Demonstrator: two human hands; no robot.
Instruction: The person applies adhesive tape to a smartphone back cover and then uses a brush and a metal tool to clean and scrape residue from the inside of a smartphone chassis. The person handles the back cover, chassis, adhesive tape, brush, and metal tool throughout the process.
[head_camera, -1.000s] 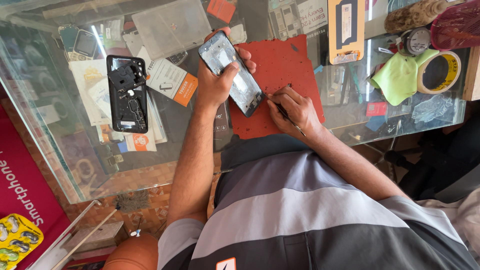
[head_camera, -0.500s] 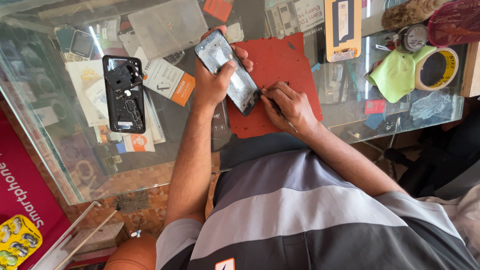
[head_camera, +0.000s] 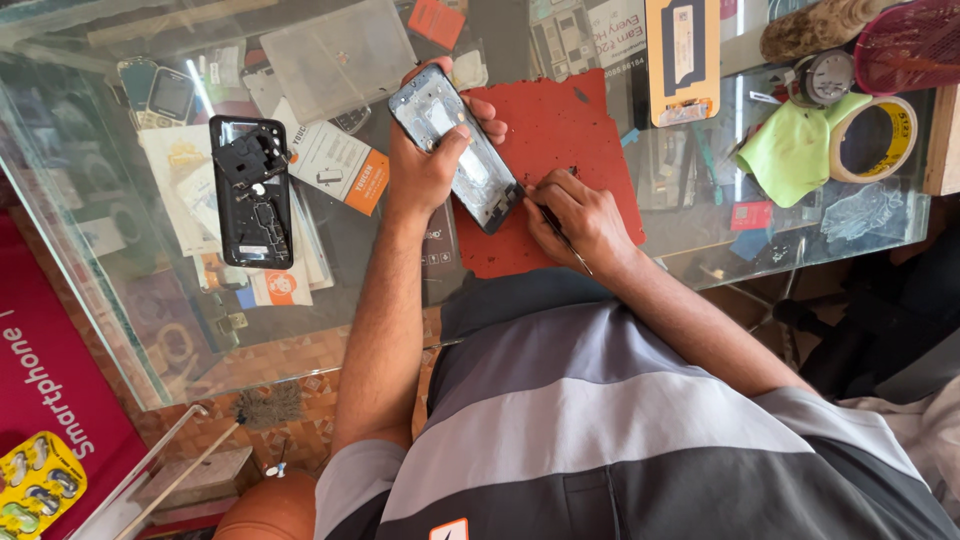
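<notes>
My left hand (head_camera: 425, 165) is clenched around one phone frame (head_camera: 457, 145), thumb across its face and fingertips curling round the far edge. I hold it tilted just above the one red work mat (head_camera: 560, 130) on the glass counter (head_camera: 110, 270). Its open side faces up, pale and bare inside.

My right hand (head_camera: 580, 215) is pinched shut on one thin dark tool (head_camera: 562, 232). The tool's tip meets the lower corner of the frame, and its shaft runs back under my fingers toward the wrist. The heel of this hand rests on the mat.

Count of other items on the glass:
- One black phone body (head_camera: 250, 190), opened, lying flat well to one side of the mat, with loose parts on it.
- One roll of tape (head_camera: 875, 140) at the far end.
- One green cloth (head_camera: 795, 150), touching the tape roll.
- One yellow-framed packet (head_camera: 683, 55) beyond the mat's corner.
- One white-and-orange card (head_camera: 335, 165) between the black body and my left forearm.
</notes>
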